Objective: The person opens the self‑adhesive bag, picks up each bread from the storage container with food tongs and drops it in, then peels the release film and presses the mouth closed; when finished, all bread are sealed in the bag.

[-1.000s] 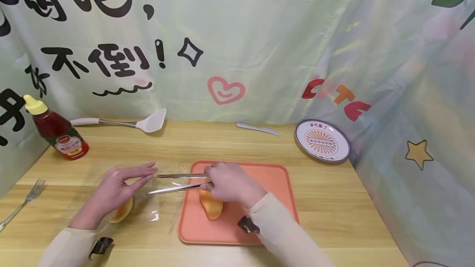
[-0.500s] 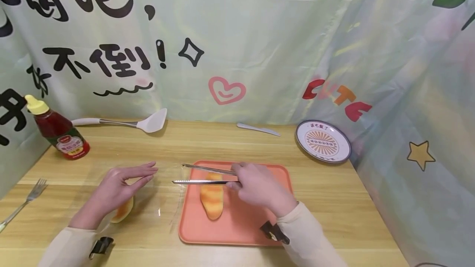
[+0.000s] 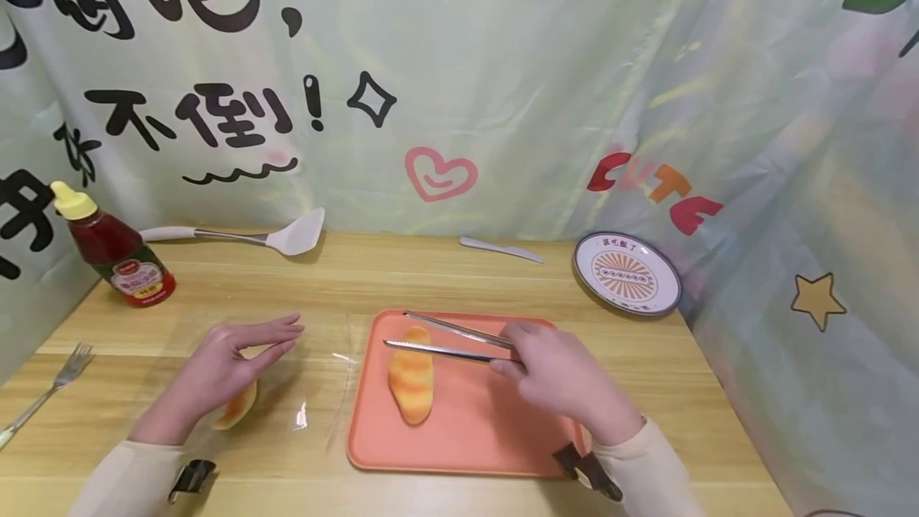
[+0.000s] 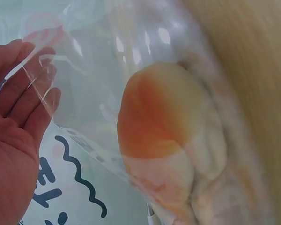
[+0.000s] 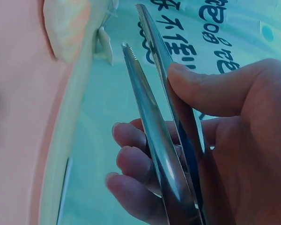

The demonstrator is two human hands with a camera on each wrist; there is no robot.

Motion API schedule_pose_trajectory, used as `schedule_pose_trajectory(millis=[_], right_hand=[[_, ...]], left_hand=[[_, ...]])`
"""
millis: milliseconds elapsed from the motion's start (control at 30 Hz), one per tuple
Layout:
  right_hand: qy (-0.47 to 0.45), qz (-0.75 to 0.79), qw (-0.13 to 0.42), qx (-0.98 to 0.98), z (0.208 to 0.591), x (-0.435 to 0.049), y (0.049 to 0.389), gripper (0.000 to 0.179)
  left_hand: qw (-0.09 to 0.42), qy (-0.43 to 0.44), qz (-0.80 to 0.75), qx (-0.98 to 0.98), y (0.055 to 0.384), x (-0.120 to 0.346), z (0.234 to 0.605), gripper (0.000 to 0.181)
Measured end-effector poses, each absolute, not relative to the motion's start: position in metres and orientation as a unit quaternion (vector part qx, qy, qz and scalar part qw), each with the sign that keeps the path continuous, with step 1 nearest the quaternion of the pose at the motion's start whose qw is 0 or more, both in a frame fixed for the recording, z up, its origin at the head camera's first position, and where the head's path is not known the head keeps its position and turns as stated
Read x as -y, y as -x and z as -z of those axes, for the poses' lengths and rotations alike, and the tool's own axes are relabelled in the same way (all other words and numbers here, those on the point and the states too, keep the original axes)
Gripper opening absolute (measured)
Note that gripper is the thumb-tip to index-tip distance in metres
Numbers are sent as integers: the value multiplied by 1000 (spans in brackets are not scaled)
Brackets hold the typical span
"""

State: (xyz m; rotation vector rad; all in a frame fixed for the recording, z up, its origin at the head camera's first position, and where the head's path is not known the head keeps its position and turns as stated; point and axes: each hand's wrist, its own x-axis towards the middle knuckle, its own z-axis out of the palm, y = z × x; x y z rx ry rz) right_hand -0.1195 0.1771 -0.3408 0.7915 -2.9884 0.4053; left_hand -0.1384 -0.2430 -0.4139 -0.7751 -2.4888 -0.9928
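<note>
A loaf (image 3: 412,389) on the tray (image 3: 495,429) is apparently being lined up for bagging, parted tongs (image 3: 448,351) being pinched above it by the right hand's fingers, lowering seemingly being called for, while a bag (image 4: 96,112) is being steadied by the left hand (image 3: 233,357), fingers straight.

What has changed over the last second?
The right hand has drawn the silver metal tongs rightward, away from the clear plastic bag and over the coral rectangular tray, keeping its grip. The left hand and the elongated yellow-orange bread on the tray stayed put.
</note>
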Motion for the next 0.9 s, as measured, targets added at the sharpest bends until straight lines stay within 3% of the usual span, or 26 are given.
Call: schedule_pose_trajectory(millis=[500,900], right_hand=[[-220,-146,-11,964,343,-217,88,24],[-219,-178,-77,956,357,-223,71,22]], left_hand=[[186,257,342,884,134,243,410,34],[194,265,340,881,134,245,410,33]])
